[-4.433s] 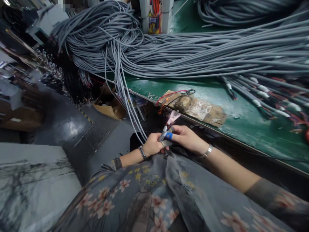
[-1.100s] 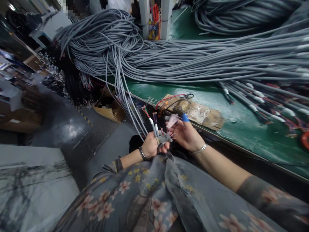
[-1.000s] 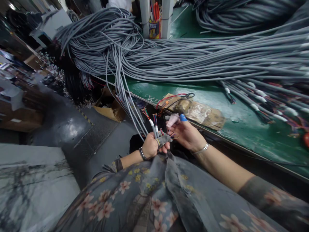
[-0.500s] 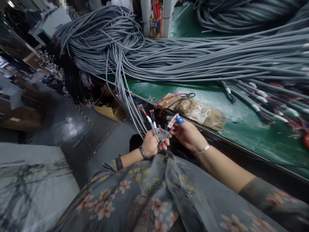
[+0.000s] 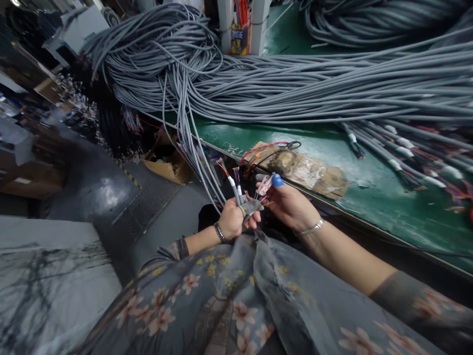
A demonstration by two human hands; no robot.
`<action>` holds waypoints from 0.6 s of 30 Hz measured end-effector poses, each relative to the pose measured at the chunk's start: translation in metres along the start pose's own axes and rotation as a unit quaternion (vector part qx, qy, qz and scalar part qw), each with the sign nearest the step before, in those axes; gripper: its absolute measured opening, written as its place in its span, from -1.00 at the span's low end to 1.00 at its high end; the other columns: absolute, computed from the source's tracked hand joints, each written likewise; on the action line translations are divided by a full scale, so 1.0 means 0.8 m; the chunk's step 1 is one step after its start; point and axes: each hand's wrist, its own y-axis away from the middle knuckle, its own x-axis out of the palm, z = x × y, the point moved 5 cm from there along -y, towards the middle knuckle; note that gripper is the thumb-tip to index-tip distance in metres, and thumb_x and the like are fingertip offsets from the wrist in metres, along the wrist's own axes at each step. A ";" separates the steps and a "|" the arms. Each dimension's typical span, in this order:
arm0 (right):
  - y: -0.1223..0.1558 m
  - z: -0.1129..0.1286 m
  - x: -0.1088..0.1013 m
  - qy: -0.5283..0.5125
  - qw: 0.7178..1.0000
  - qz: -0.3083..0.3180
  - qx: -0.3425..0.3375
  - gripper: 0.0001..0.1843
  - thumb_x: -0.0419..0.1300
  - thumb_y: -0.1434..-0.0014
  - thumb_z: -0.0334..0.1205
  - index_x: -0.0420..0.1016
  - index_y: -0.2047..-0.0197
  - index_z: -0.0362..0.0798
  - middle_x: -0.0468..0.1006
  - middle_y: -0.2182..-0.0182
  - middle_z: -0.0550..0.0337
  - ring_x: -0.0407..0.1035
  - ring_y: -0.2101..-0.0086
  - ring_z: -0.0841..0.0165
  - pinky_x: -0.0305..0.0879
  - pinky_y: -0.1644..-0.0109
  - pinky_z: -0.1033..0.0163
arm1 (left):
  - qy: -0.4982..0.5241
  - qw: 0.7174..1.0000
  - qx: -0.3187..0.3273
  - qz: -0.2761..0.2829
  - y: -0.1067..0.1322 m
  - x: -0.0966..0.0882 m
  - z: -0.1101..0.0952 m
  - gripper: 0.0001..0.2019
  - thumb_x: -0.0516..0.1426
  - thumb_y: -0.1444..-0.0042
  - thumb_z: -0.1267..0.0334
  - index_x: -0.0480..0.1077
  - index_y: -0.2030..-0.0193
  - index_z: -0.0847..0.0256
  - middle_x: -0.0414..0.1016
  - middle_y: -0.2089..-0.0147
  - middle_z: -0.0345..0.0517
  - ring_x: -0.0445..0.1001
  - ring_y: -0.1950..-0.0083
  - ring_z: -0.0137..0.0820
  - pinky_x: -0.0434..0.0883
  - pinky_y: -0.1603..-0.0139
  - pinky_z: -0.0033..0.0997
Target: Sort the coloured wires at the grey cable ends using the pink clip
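Note:
My left hand (image 5: 233,220) is closed around several grey cables (image 5: 233,186) at their ends. Colored wires (image 5: 223,167) fan out of white-wrapped cable ends above the fist. A grey covering (image 5: 252,207) wraps its thumb or a finger. Close on the right is my right hand (image 5: 293,204), with a blue cover (image 5: 277,180) on the thumb tip. Its fingers are pinched together beside the thin wires, and a pinkish-white wrap (image 5: 265,185) shows at the fingertips. Whatever lies in that pinch is too small to make out.
A large bundle of grey cables (image 5: 258,93) lies along the green table (image 5: 373,197), with stripped ends (image 5: 417,162) on the right. A taped cardboard piece (image 5: 314,175) sits by the table edge. An open carton (image 5: 168,170) stands on the floor at left.
My right hand has shifted very slightly right, its thumb and finger turned a little. My left hand keeps its hold on the cables. The view has moved slightly.

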 end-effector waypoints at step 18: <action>0.004 -0.002 0.000 -0.001 0.999 0.032 0.008 -0.66 0.30 -0.01 0.11 0.49 0.39 0.00 0.48 0.49 0.23 0.34 0.50 0.42 0.35 0.46 0.33 | -0.003 0.999 0.041 -0.024 0.012 -0.005 -0.003 -0.50 0.30 0.31 -0.17 0.31 0.52 0.27 0.37 0.67 -0.25 0.25 0.75 -0.58 0.03 0.76 -0.58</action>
